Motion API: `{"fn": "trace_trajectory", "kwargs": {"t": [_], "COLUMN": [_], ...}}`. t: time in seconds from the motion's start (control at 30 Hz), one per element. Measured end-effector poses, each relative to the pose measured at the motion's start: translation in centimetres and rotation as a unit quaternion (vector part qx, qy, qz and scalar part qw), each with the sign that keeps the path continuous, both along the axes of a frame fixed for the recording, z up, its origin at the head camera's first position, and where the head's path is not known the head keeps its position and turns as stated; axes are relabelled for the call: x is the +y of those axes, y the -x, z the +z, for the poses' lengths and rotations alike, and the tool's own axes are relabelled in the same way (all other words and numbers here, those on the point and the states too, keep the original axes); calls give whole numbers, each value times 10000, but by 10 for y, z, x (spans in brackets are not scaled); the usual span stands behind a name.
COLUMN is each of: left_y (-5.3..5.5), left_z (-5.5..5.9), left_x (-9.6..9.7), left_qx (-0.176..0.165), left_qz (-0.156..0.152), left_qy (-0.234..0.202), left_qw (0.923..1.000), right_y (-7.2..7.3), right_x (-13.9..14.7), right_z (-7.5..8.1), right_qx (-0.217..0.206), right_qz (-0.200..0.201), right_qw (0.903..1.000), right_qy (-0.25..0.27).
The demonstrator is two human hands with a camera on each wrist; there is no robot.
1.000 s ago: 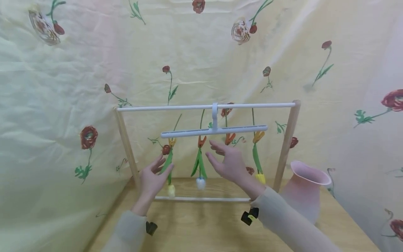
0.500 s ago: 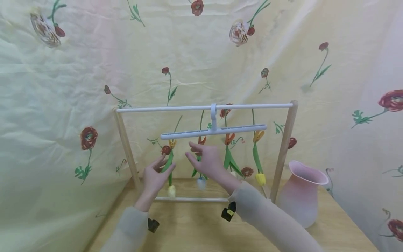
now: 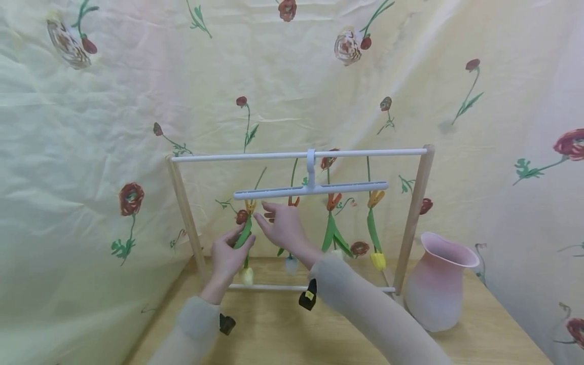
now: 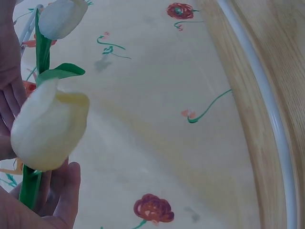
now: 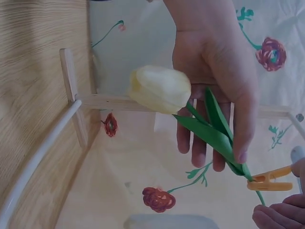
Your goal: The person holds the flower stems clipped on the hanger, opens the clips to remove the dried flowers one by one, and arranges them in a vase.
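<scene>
A pale yellow-white tulip (image 3: pixel 247 276) hangs head down from a yellow-orange clip (image 5: pixel 270 180) under the left end of a white hanger (image 3: pixel 274 192). My left hand (image 3: pixel 229 253) holds this tulip by its green leaves (image 5: pixel 209 131), fingers behind them and thumb along the front. My right hand (image 3: pixel 285 228) reaches across from the right, thumb and fingers apart, fingertips close beside the clip and stem. Its forearm passes in front of the blue tulip (image 3: pixel 291 264).
The hanger hooks over the white rod of a wooden-sided rack (image 3: pixel 415 218). A white tulip (image 3: pixel 336 253) and a yellow tulip (image 3: pixel 378 261) hang at its right. A pink vase (image 3: pixel 438 289) stands on the wooden table (image 3: pixel 274 329), before a floral cloth backdrop.
My right hand has moved left from the middle of the hanger to the left clip. My left hand has closed in on the pale tulip's leaves.
</scene>
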State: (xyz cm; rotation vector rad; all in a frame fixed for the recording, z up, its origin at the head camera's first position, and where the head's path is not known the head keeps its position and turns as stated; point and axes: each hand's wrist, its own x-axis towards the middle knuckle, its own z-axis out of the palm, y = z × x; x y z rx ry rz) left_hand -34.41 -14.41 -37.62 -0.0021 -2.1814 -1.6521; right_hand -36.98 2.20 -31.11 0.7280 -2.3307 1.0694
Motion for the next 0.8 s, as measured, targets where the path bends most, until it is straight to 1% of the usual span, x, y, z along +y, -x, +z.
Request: {"fn": "trace_trajectory", "kwargs": {"t": [0.13,0.3,0.43,0.57,0.7,0.8], "left_y": [-1,-1,0,-1,-2,-3], "left_z": [-1,-1,-1,0,1,2], "left_x": [1,0,0,1,2,2], "left_qx": [58,142,150,158,169,192], "left_qz": [-18,-126,-176,-153,-157,-156], "left_qy": [-69,-38,-168,-200,-181,-162], "left_qw": [10000,9998,9996,9996,9996,9996], "right_y": [7,14,17,19,21,23], "right_x": [-7,-15,-21,-27,-30,-33], "right_z": [-1,-2,-3,-6,-10,-12], "right_qx": [61,57,-252,-612,-626,-576], "right_qz": [-56,-29,6,78,22,-20], "right_qw": [9999,9978,9941,9884,9857,9815], "right_qy": [124,653,1060,1389,1567,1828]}}
